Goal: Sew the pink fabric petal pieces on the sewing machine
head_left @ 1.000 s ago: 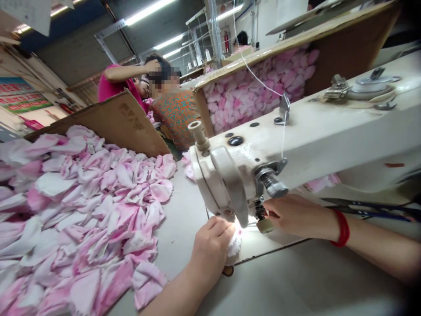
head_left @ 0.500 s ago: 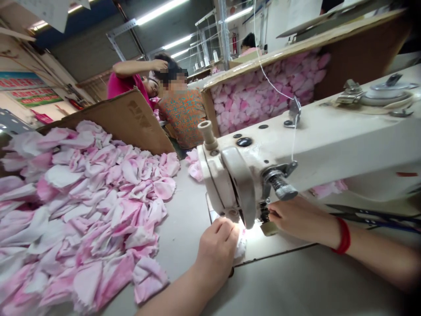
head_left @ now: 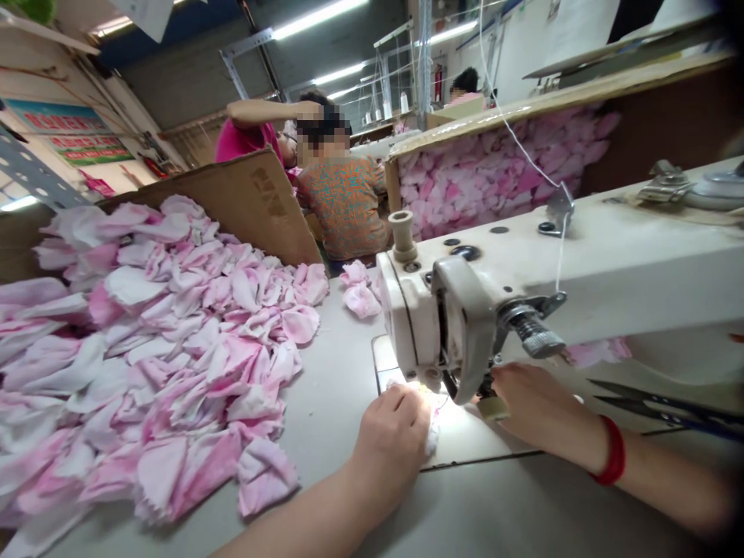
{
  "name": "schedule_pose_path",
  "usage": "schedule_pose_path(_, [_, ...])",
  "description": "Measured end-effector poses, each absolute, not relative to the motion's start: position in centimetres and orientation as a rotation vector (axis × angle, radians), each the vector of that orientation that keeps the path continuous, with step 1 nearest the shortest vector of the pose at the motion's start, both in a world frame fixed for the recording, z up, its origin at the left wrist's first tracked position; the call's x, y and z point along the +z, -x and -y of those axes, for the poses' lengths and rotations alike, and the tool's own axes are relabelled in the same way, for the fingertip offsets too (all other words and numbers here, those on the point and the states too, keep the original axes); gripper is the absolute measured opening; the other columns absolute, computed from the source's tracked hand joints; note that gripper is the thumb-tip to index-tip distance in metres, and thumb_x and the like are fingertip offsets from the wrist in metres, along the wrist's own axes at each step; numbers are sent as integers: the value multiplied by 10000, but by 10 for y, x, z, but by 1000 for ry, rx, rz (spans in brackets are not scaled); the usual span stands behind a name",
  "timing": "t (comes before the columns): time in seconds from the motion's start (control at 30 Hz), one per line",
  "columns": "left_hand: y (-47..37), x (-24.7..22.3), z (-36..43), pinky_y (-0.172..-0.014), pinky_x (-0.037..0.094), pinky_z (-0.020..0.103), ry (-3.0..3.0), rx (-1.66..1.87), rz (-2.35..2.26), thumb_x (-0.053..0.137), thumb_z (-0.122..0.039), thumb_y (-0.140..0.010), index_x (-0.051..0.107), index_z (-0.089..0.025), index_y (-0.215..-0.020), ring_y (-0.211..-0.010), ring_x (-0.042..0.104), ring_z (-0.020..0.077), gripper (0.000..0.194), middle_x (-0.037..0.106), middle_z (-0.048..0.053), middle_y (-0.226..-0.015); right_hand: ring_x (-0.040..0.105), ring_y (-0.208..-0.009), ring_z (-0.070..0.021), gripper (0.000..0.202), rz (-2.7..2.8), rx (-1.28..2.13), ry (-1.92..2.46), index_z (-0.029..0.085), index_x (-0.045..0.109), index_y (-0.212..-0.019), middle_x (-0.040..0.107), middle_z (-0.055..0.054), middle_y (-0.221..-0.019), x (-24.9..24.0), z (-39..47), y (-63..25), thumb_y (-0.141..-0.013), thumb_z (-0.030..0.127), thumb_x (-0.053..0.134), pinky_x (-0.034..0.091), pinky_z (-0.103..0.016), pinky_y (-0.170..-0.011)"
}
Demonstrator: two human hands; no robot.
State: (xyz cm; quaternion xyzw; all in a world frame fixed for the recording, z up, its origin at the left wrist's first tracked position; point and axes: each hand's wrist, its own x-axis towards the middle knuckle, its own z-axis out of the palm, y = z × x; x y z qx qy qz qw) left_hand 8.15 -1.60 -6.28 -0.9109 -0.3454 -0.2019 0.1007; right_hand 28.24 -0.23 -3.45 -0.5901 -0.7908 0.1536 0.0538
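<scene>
Currently, the left hand (head_left: pixel 395 422) is bending over a small pink-and-white fabric piece (head_left: pixel 433 435), its fingers lying close together and pressing on the cloth; the thumb is hiding underneath. That piece is resting in the bright light under the near left end of the sewing machine (head_left: pixel 628 267), partly showing to the right of the fingers. The right hand (head_left: pixel 540 411) is reaching in just right of the needle area, touching or nearly touching the parts below the machine's head; its fingertips are hiding behind them, so I cannot tell whether it is pinching anything. A red band (head_left: pixel 613 449) is circling its wrist, and dark-bladed scissors (head_left: pixel 663 404) are lying to the right.

On the left, a large heap of pink-and-white pieces (head_left: pixel 198 364) is covering the table (head_left: pixel 322 418), with a brown cardboard panel (head_left: pixel 232 205) standing along its far side; how much of the heap is sitting inside a box I cannot tell. Beyond the machine, a wide cardboard box (head_left: pixel 656 116) is holding many similar pieces, packing closely toward its left part, while its brown wall is showing on the right. A few loose pieces (head_left: pixel 361 293) are lying between the heap and the machine. Farther off, a person in a patterned orange top (head_left: pixel 342 203) is sitting beside another in pink (head_left: pixel 249 138).
</scene>
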Motion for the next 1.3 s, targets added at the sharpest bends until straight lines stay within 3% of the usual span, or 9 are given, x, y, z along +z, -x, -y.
schedule_pose_path(0.3, [-84, -58, 15, -648, 473, 346, 2594, -566, 975, 287, -37, -813, 567, -135, -858, -695, 504, 202, 300, 532, 72, -687, 613, -679, -214, 194, 2456, 317, 1802, 197, 563, -642, 660, -55, -707, -38, 2, -280, -781, 235, 433, 325, -269, -548])
schedule_pose_path(0.57, [-80, -55, 16, -749, 468, 371, 2552, -540, 849, 255, -40, -849, 533, -107, -902, -786, 536, 200, 291, 558, 69, -714, 611, -729, -208, 240, 2399, 488, 1758, 222, 609, -753, 669, -39, -760, -34, 6, -283, -800, 199, 375, 362, -281, -598])
schedule_pose_path(0.9, [-80, -56, 11, -802, 460, 386, 2588, -584, 882, 301, -30, -837, 505, -131, -771, -814, 556, 193, 237, 587, 89, -826, 594, -625, -190, 252, 2453, 347, 1785, 195, 576, -633, 648, -47, -667, -36, 5, -280, -801, 225, 391, 299, -266, -531])
schedule_pose_path(1.07, [-74, -55, 7, -767, 481, 331, 2687, -737, 892, 323, -93, -887, 513, -147, -825, -848, 551, 171, 207, 589, 63, -833, 605, -729, -202, 233, 2366, 515, 1739, 205, 613, -768, 667, -48, -770, -24, 8, -281, -791, 182, 383, 313, -262, -570])
schedule_pose_path(1.3, [-78, -56, 2, -697, 476, 337, 2682, -881, 867, 362, -128, -893, 556, -157, -906, -763, 537, 174, 196, 600, 35, -777, 598, -688, -244, 198, 2373, 451, 1838, 204, 565, -670, 644, -72, -681, -32, 1, -281, -788, 267, 420, 234, -281, -512])
